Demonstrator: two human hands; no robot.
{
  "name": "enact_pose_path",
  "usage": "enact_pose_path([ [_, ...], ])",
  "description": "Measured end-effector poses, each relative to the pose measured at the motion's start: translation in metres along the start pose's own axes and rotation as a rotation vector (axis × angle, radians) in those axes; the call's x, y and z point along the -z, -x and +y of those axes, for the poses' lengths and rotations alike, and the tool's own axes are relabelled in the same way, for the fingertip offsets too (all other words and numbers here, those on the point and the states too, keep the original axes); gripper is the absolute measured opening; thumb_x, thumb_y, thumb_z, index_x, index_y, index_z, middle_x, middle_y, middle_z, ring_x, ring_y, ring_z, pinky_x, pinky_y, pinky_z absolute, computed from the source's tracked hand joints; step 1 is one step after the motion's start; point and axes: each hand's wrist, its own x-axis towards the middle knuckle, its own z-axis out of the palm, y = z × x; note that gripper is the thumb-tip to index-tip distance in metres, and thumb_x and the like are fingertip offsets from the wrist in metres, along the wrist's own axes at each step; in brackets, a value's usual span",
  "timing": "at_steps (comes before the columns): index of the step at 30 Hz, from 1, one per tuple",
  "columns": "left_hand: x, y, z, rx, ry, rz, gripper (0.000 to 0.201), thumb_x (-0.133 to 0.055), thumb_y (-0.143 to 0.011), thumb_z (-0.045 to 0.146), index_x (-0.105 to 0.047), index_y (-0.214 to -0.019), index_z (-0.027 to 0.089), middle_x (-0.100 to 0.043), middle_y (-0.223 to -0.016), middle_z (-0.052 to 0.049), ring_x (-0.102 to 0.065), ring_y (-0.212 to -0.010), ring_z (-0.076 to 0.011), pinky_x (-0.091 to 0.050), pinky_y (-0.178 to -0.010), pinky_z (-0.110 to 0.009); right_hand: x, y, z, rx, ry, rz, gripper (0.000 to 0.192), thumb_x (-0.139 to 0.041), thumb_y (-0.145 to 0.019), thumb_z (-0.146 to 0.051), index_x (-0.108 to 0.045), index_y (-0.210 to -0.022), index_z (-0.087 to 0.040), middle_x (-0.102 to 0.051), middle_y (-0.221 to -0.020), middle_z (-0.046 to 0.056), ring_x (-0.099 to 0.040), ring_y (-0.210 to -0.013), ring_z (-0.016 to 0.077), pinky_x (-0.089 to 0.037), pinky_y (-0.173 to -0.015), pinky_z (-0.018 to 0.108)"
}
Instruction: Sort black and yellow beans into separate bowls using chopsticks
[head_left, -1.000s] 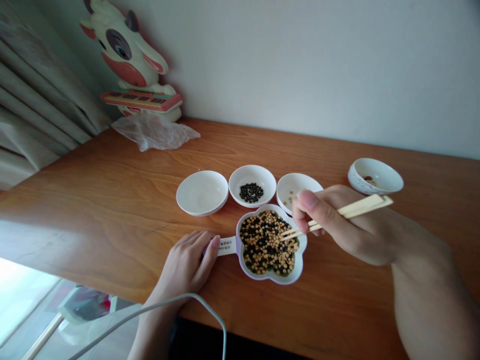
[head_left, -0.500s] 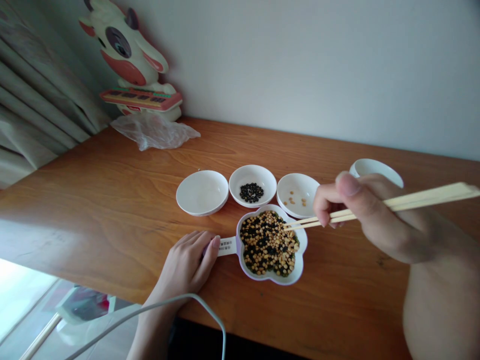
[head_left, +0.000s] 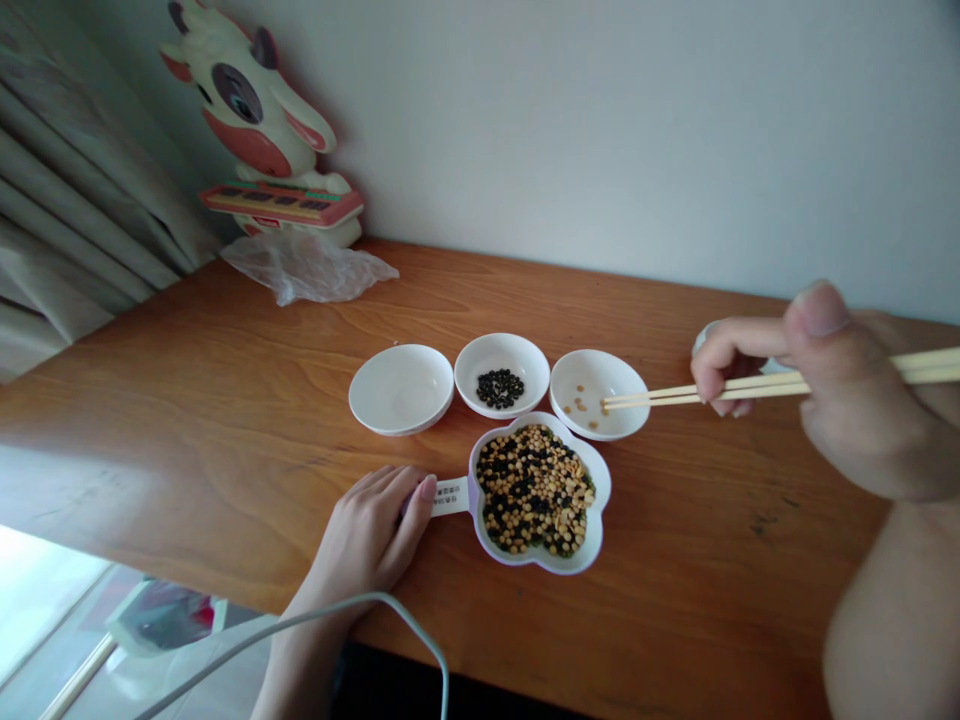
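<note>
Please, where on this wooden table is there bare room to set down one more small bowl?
Bare wood lies between the plastic bag and the empty bowl, also behind the three bowls toward the wall, and right of the flower-shaped dish. It is crowded where the bowl of black beans, the bowl of yellow beans and the chopsticks meet.
</note>
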Motion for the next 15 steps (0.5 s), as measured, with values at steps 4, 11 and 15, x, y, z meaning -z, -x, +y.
enact_pose_path([
  [4,0.000,0.000,0.000,0.004,0.006,0.001,0.034,-0.040,-0.111,0.036,-0.051,-0.081,0.024,-0.065,-0.080,-0.002,-0.059,-0.074,-0.0207,-0.043,-0.074,-0.033,-0.005,0.000,-0.010,0.034,-0.002,-0.022,0.068,-0.020,-0.109,-0.063,-0.067,-0.078,-0.025,-0.064,-0.074,0.006,-0.056,-0.071,0.0202,-0.039,-0.070,0.039],
  [11,-0.001,0.001,-0.001,0.006,0.013,-0.008,0.034,-0.040,-0.111,0.036,-0.051,-0.081,0.023,-0.064,-0.080,-0.002,-0.059,-0.074,-0.0203,-0.042,-0.075,-0.033,-0.028,-0.003,-0.025,0.024,-0.042,-0.162,0.069,-0.023,-0.107,-0.067,-0.067,-0.076,-0.024,-0.060,-0.068,0.004,-0.052,-0.064,0.0180,-0.038,-0.066,0.037],
  [15,-0.001,0.001,-0.002,0.009,0.024,-0.004,0.035,-0.039,-0.111,0.037,-0.051,-0.082,0.023,-0.063,-0.081,-0.002,-0.059,-0.075,-0.0204,-0.043,-0.076,-0.033,-0.035,-0.005,-0.020,-0.011,-0.080,-0.311,0.066,-0.021,-0.109,-0.063,-0.064,-0.077,-0.023,-0.061,-0.069,0.002,-0.052,-0.064,0.0167,-0.038,-0.065,0.035],
])
